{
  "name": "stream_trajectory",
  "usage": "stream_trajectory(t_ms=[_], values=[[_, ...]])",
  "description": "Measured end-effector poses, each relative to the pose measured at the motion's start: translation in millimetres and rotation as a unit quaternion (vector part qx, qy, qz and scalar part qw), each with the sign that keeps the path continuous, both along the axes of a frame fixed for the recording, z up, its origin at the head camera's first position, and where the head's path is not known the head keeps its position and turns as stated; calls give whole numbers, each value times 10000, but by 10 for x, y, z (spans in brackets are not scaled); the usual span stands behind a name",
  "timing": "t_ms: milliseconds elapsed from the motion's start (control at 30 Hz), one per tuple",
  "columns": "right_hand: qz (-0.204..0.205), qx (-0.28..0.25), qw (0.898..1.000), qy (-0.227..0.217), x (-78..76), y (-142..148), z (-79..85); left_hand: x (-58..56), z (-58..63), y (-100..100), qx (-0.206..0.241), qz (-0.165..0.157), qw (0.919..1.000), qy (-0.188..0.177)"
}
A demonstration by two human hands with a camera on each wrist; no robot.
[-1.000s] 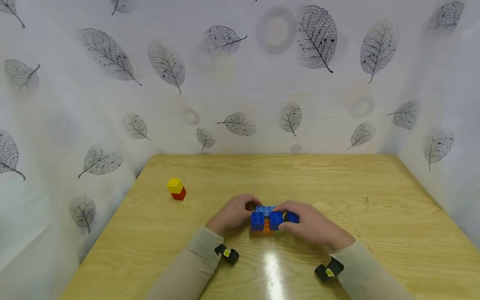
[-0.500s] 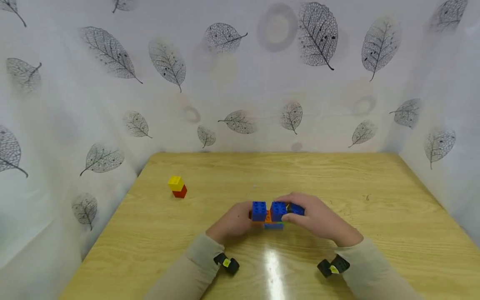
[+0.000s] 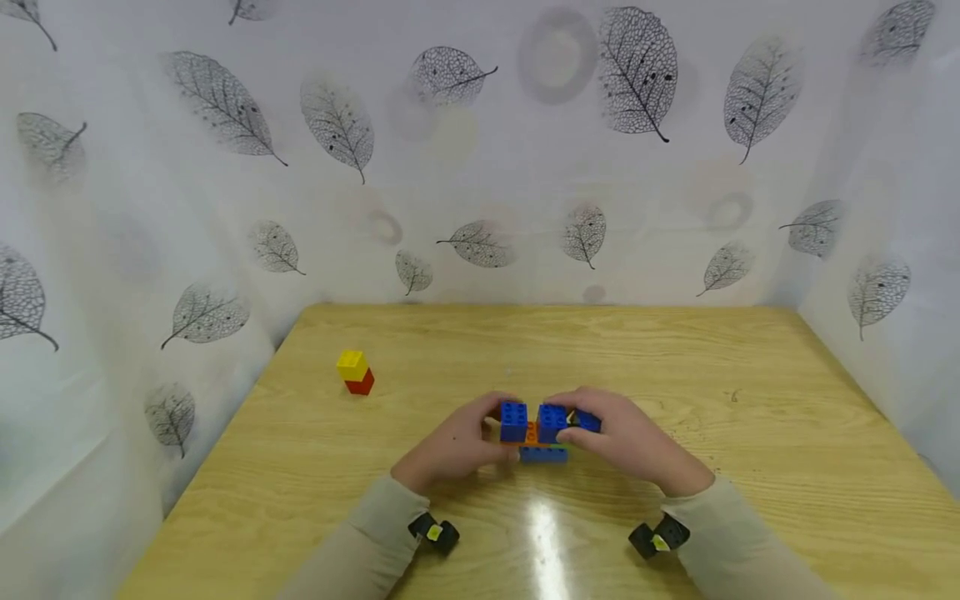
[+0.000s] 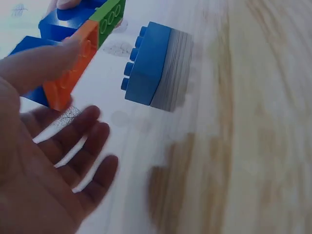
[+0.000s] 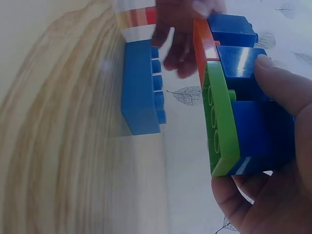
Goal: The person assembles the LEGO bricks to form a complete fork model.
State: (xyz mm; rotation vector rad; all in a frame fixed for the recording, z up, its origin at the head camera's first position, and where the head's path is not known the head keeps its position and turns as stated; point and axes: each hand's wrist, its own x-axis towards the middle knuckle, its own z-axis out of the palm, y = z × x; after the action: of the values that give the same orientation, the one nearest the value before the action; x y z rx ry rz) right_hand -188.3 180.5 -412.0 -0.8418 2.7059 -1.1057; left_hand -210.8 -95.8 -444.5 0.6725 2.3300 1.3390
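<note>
Left hand (image 3: 453, 437) and right hand (image 3: 630, 437) clamp joined blocks (image 3: 552, 422) near a blue brick (image 3: 543, 455), well inside the counter's far edge (image 3: 555, 310).

Left forearm (image 3: 356, 533) and right forearm (image 3: 746, 542) angled inward, left hand (image 3: 453, 442) with fingers loosely bent and spread, thumb extended, right hand (image 3: 626, 437) gripping, thumb opposite its bent fingers.

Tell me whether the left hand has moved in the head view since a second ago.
Yes, slightly: judged against the yellow-and-red stack, the left hand has shifted leftward and nearer the person's body.
</note>
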Motion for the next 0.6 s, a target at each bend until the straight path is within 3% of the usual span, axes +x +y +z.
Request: stream_trajectory(t_ms=[200,300,600], values=[[-88,82,9999,-87,-6,-29,-66,21,105,8,116,-89,9980,617],[-102,137,9998,-120,-14,-38,-98,31,136,11,67,-72,9972,738],[70,348,9994,-49,-45,-64,-212,48,106,20,-266,127,9993,216]])
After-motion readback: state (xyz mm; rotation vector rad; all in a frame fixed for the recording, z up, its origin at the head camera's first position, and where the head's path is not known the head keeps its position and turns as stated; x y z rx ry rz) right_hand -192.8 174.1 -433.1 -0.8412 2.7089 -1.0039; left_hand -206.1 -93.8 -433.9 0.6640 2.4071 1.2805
